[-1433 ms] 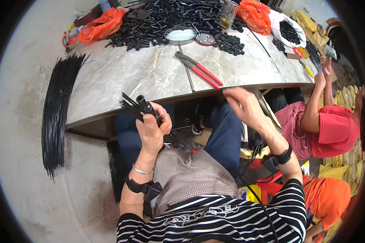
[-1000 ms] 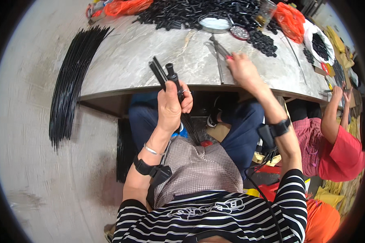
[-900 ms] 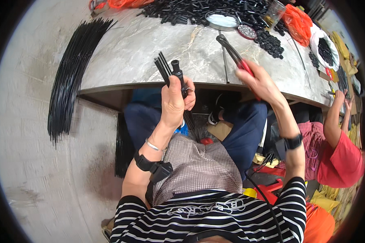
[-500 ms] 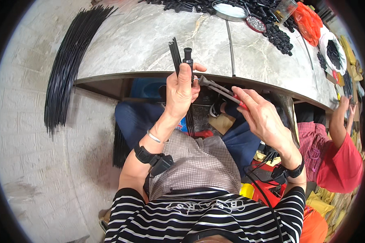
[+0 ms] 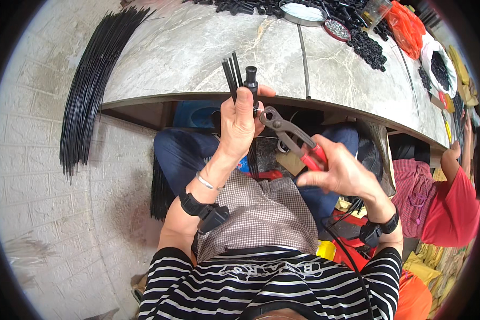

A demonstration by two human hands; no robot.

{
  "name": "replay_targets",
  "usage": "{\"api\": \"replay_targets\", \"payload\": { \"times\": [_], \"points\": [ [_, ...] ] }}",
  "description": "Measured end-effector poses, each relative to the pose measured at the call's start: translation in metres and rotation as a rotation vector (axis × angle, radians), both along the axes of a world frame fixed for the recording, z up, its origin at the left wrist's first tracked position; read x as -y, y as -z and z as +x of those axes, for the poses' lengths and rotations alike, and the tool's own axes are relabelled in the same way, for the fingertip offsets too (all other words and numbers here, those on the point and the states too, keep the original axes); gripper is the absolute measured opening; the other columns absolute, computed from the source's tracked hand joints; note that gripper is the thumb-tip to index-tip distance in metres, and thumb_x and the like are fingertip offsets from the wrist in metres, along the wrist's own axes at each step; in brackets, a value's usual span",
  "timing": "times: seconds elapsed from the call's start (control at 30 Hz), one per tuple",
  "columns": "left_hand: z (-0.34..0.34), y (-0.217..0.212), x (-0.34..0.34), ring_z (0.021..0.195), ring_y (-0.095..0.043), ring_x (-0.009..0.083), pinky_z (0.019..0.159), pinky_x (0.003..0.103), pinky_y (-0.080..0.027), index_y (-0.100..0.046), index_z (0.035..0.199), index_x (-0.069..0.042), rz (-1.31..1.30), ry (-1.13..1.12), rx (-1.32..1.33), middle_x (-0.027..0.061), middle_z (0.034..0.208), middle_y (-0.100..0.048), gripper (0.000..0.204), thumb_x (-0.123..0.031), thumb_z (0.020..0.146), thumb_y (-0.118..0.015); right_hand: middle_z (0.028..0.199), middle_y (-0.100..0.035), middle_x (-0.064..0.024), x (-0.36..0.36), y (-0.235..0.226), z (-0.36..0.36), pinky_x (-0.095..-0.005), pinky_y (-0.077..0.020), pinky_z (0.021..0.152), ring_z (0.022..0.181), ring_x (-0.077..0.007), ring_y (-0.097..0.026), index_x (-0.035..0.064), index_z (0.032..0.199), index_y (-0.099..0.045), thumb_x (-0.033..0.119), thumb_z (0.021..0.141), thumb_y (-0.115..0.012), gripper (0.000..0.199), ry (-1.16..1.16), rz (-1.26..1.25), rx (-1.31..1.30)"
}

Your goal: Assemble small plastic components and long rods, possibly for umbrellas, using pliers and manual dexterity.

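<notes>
My left hand [image 5: 239, 125] is closed round a black tube fitting [image 5: 251, 78] with a flared top, its thumb pressed along the side. Several thin black rods [image 5: 230, 73] are in the same grip, poking out above the thumb and hanging below the palm. In my right hand [image 5: 342, 169] is a pair of pincers [image 5: 282, 127] with red handles, the thumb lifted off the grips. The rounded pincer jaws are at the fitting's lower part, beside my left fingers; whether they touch it I cannot tell.
A marbled table [image 5: 197, 64] curves ahead of me. A large bundle of black rods [image 5: 93, 90] droops over its left end. Black parts [image 5: 365, 50], a round tray [image 5: 304, 13] and a red dish [image 5: 336, 30] stand along the back. A person in red [image 5: 453, 213] works at the right.
The pincers have turned so that their jaws face up, and the handles have swung lower. My right thumb has come away from the handles. The left hand's grip stays nearly the same.
</notes>
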State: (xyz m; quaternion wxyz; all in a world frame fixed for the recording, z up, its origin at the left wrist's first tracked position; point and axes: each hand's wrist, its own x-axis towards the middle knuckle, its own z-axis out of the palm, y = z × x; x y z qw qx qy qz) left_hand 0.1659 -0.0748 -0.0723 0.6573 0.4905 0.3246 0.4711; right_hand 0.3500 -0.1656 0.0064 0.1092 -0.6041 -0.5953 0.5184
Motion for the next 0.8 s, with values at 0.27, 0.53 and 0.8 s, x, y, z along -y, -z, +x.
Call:
{"api": "replay_targets", "payload": {
  "times": [0.27, 0.53, 0.8],
  "points": [
    [-0.002, 0.0, -0.001, 0.043, -0.03, 0.0004, 0.04, 0.02, -0.02, -0.055, 0.103, 0.007, 0.03, 0.005, 0.041, -0.007, 0.052, -0.043, 0.081, -0.069, 0.086, -0.034, 0.085, -0.054, -0.0158, 0.011, 0.031, 0.005, -0.0354, -0.047, 0.065, 0.072, -0.0301, -0.058, -0.0025, 0.106, -0.052, 0.008, 0.071, -0.069, 0.04, 0.0, 0.725, 0.103],
    [-0.004, 0.003, 0.002, 0.043, -0.035, -0.0015, 0.039, 0.016, -0.023, -0.058, 0.102, 0.008, 0.15, 0.084, -0.006, -0.0056, 0.054, -0.049, 0.092, -0.077, 0.078, -0.035, 0.059, -0.052, -0.0028, 0.029, 0.019, 0.002, -0.0275, -0.0427, 0.047, 0.049, -0.0119, -0.053, 0.0006, 0.099, -0.051, 0.015, 0.076, -0.073, 0.034, 0.127, -0.058, -0.258],
    [-0.003, 0.012, -0.002, 0.043, -0.033, -0.0015, 0.039, 0.016, -0.023, -0.057, 0.103, 0.008, 0.167, 0.142, 0.037, -0.0071, 0.051, -0.044, 0.095, -0.08, 0.076, -0.033, 0.078, -0.052, -0.0103, 0.022, 0.031, 0.015, -0.0294, -0.0421, 0.07, 0.073, -0.0181, -0.052, -0.003, 0.102, -0.057, 0.01, 0.073, -0.065, 0.033, -0.039, 0.35, -0.176]
  ]
}}
